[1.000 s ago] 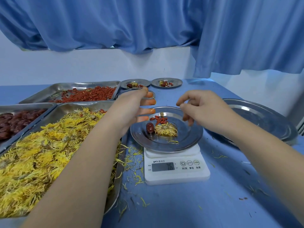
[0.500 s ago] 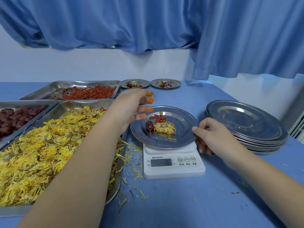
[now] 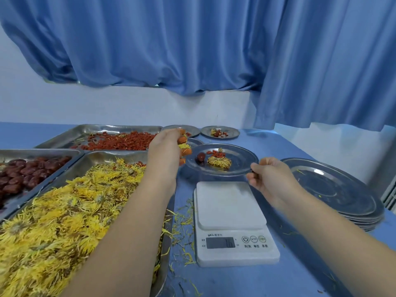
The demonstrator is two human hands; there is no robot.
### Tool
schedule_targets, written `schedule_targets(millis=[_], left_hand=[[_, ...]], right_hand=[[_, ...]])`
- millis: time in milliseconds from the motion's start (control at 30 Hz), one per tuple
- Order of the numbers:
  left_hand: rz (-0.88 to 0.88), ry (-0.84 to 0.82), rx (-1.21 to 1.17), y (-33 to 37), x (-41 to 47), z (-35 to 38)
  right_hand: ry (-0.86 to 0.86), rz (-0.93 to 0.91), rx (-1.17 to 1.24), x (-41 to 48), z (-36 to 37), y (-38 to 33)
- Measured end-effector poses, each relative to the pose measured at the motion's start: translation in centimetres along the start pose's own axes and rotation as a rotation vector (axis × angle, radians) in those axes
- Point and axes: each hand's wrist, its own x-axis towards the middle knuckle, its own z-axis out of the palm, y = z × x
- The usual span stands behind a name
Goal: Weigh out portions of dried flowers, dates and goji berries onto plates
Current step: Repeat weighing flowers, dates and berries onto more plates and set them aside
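A steel plate (image 3: 240,159) carries a dried yellow flower (image 3: 219,162), a dark date (image 3: 201,157) and a few goji berries (image 3: 216,153). My right hand (image 3: 272,176) pinches the plate's right rim and holds it in the air beyond the white scale (image 3: 231,211), whose platform is bare. My left hand (image 3: 165,151) is at the plate's left edge with orange-tipped fingers extended; whether it touches the rim is unclear. To the left are trays of dried flowers (image 3: 64,221), dates (image 3: 21,174) and goji berries (image 3: 120,142).
A stack of empty steel plates (image 3: 334,189) stands to the right of the scale. Filled plates (image 3: 220,132) sit at the back of the blue table, one partly hidden behind my left hand. Loose yellow petals (image 3: 182,221) lie between the flower tray and the scale.
My right hand went from above the plate to its right rim, took hold, and lifted the plate off the scale and away from me. My left hand stayed beside the plate's left edge.
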Motion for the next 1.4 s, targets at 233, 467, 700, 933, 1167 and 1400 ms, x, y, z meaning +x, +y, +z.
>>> schedule_targets(millis=[233,467,700,933,1167,1400], left_hand=[[-0.11,-0.042,-0.2,0.3,0.1,0.1],[-0.148,-0.048,-0.283,0.6,0.4,-0.8],[-0.221,-0.097,-0.347,1.0,0.3,-1.0],[-0.222,-0.13,-0.312,1.0,0.1,-0.8],[-0.24,-0.222,-0.205,1.1,-0.3,-0.6],[-0.257,-0.346,-0.072,0.9,-0.6,-0.3]], right_hand=[[0.194,0.054,0.03,7.8,3.8,-0.4],[0.397,0.096,0.122,13.0,4.5,1.8],[0.434,0.137,0.052,15.1,4.3,2.6],[0.223,0.191,0.002,15.0,4.4,1.7],[0.024,0.103,-0.014,8.9,4.0,0.1],[0.009,-0.41,-0.625,-1.7,-1.7,-1.9]])
